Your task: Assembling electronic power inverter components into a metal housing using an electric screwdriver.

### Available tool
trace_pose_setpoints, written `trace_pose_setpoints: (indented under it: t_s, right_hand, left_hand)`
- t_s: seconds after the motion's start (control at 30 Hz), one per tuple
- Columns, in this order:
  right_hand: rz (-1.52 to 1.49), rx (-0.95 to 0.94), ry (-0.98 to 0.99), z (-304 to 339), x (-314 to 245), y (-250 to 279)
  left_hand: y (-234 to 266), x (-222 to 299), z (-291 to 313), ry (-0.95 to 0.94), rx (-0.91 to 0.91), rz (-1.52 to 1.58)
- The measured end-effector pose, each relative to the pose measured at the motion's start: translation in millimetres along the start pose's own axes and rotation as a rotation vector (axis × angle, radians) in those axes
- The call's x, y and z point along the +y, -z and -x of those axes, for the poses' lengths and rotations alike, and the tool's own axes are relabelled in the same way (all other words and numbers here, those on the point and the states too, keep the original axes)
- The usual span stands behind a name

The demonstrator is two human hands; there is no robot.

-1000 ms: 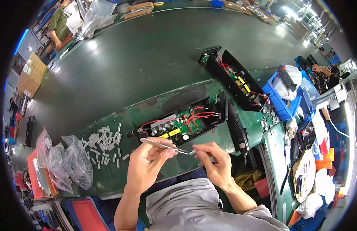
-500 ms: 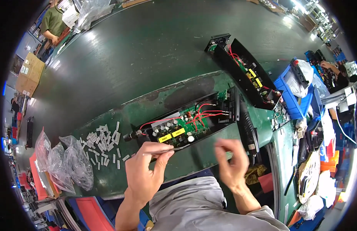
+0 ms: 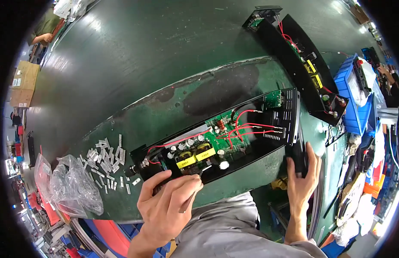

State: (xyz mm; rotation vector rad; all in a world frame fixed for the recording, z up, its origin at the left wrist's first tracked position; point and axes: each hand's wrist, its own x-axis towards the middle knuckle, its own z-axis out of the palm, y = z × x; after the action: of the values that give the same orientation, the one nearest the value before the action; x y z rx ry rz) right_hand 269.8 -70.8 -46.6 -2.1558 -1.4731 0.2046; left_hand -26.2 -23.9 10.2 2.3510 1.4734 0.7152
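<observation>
An open black metal case (image 3: 259,155) lies slantwise on the bench before me. Inside it are a green circuit board (image 3: 234,142), two yellow-wrapped transformers (image 3: 196,158) and red wires (image 3: 251,126). At the near edge, by the transformers, my left hand (image 3: 167,206) is closed on a thin grey metal piece (image 3: 183,210); the fingers hide most of it, so its kind is unclear. Beyond the case's right end, my right hand (image 3: 303,178) has thumb and fingers on either side of a long black part (image 3: 298,160), gripping it; the part is slightly blurred.
Many small silvery metal pieces (image 3: 107,161) lie left of the case, near clear plastic bags (image 3: 75,185). A second open black case (image 3: 294,64) stands at the far right, beside blue bins (image 3: 352,99). A cardboard box (image 3: 24,84) is at the far left.
My right hand has moved right from near the case's front side and taken hold of the black part. My left hand has turned over with the metal piece. The view has shifted.
</observation>
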Motion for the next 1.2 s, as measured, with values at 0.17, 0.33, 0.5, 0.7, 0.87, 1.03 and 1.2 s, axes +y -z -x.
trace_pose_setpoints:
  t_s: [0.17, 0.33, 0.5, 0.7, 0.87, 1.03, 1.2]
  right_hand:
    - [-0.331, -0.186, -0.265, 74.2, 11.8, 23.5]
    - [-0.890, -0.794, -0.847, 122.2, 2.1, 34.3]
    - [-0.599, -1.016, -0.382, 127.9, -17.1, 23.0]
    - [-0.772, -1.007, -0.272, 131.8, -4.6, 17.6]
    - [-0.779, -1.018, -0.268, 125.3, -6.7, 16.6]
    - [-0.801, -1.077, -0.337, 120.9, -6.0, 13.3]
    - [-1.305, -1.291, -0.792, 125.4, 1.4, -0.5]
  left_hand:
    - [1.7, 4.2, -4.0, -0.011, -0.034, -0.020]
    - [-2.5, 3.3, -3.1, -0.074, -0.026, -0.099]
    - [-3.6, 5.9, -3.0, -0.048, -0.022, -0.100]
    - [-5.7, 3.6, -2.4, -0.065, -0.010, -0.101]
    - [-4.6, 3.3, -1.4, -0.048, -0.011, -0.113]
    - [-5.8, 2.4, -0.3, -0.034, -0.008, -0.103]
    - [0.4, 5.3, -0.6, 0.027, -0.043, -0.056]
